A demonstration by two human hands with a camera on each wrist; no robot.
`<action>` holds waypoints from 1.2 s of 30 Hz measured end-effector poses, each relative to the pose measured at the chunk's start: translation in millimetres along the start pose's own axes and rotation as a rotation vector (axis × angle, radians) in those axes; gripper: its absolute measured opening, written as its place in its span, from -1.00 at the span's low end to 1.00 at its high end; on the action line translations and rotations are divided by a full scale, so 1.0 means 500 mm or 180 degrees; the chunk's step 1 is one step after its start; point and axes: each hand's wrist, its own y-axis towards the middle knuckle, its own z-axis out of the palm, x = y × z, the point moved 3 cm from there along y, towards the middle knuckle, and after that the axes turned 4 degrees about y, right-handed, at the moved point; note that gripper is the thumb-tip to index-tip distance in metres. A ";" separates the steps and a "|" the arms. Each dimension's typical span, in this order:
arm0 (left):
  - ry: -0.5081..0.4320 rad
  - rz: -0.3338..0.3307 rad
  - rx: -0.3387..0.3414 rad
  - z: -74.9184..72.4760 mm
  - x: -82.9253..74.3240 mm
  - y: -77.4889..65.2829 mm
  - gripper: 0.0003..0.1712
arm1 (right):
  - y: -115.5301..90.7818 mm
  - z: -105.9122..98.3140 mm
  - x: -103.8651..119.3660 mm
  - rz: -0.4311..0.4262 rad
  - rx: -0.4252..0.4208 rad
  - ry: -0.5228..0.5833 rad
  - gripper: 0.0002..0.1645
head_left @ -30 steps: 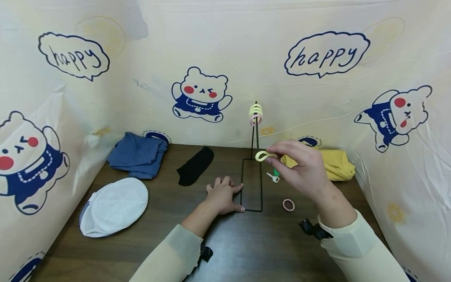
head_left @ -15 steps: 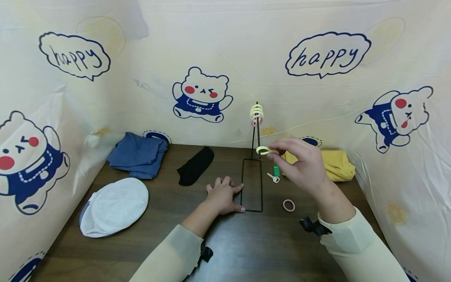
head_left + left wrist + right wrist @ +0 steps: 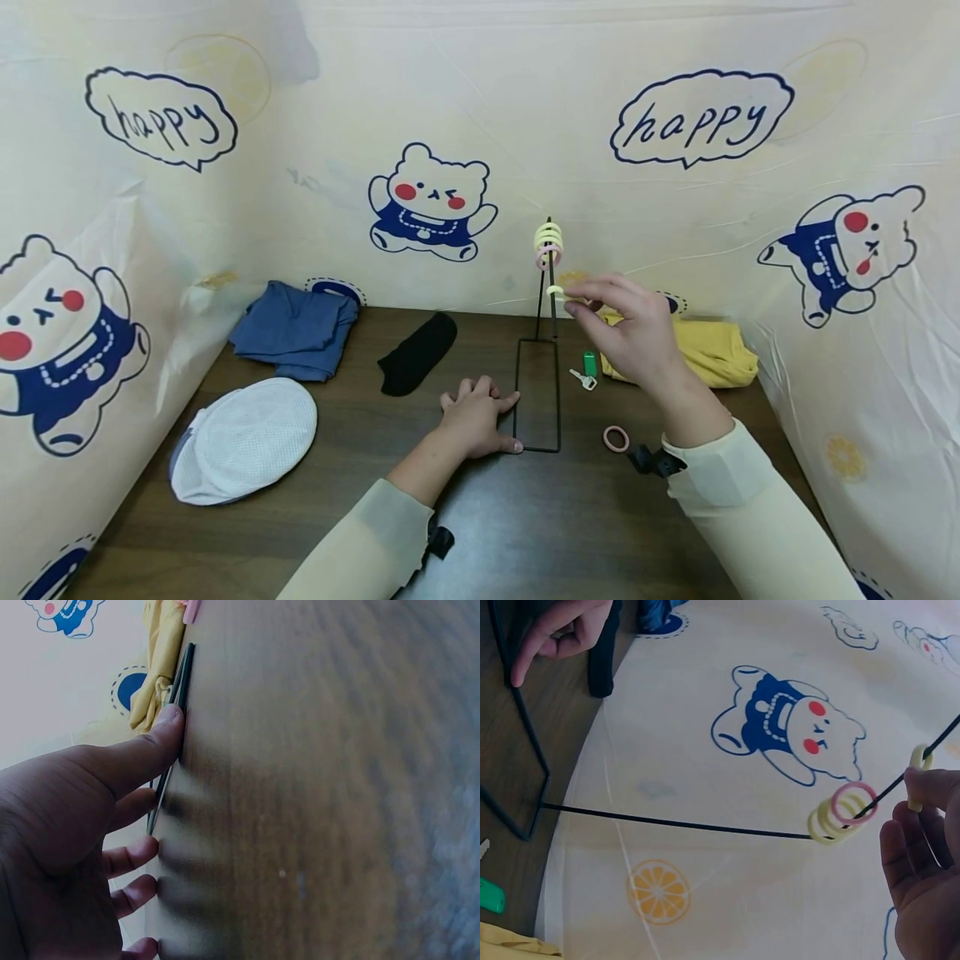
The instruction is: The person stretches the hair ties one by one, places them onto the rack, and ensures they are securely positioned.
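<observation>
My right hand (image 3: 626, 325) pinches a pale yellow hair tie (image 3: 917, 776) between thumb and fingertips. In the right wrist view this loop sits around the slanting arm of a black wire stand (image 3: 682, 823), near its free end. Further along that arm hang several yellow hair ties (image 3: 826, 825) and a pink hair tie (image 3: 866, 789). My left hand (image 3: 476, 421) rests on the table with fingers spread. Its thumb and index finger touch the left side of the stand's rectangular base (image 3: 558, 396). The left wrist view shows the thumb (image 3: 169, 724) against the black wire.
A loose pink hair tie (image 3: 616, 439) lies right of the base, with a key (image 3: 583, 381) on a green tag (image 3: 590, 363) behind it. Yellow cloth (image 3: 712, 354) is at the back right. Leftward lie a black sock (image 3: 417, 354), folded blue cloth (image 3: 296, 329) and a white cap (image 3: 243, 442).
My right hand has moved up and slightly left, carrying the yellow hair tie from near the base's far end to higher along the stand's arm. The left hand stays put.
</observation>
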 end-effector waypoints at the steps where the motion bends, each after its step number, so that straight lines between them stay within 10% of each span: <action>1: 0.0002 -0.0001 -0.0001 0.000 0.000 0.000 0.04 | 0.002 0.003 -0.006 0.0029 -0.0005 0.0002 -0.75; 22: 0.0006 0.0002 0.0032 0.001 0.000 0.001 0.04 | 0.047 0.047 -0.077 0.0642 -0.0230 -0.0230 -0.63; 36: 0.0019 0.0001 0.0024 0.003 0.000 0.002 0.05 | -0.060 -0.002 -0.081 0.0623 -0.0064 -0.0256 -0.67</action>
